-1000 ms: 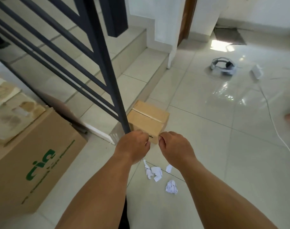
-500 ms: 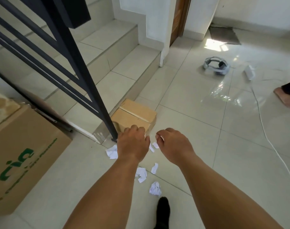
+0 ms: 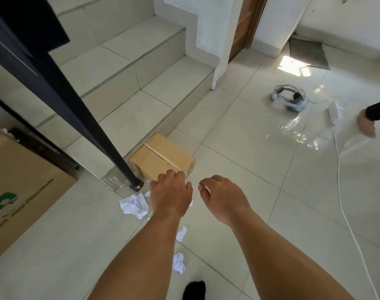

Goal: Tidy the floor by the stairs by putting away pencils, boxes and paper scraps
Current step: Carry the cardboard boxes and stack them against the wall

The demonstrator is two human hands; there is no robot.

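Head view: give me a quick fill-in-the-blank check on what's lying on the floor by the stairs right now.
1. The small cardboard box lies on the floor tiles against the lowest ____ of the staircase.
2. The biggest crumpled paper scrap lies on the floor just to the ____ of the left hand.
3. The large carton at the left edge of the view carries ____ lettering.

Missing words: step; left; green.

The left forearm and right forearm are bare up to the left hand and right hand. Behind the hands, a foot wears a black sock.
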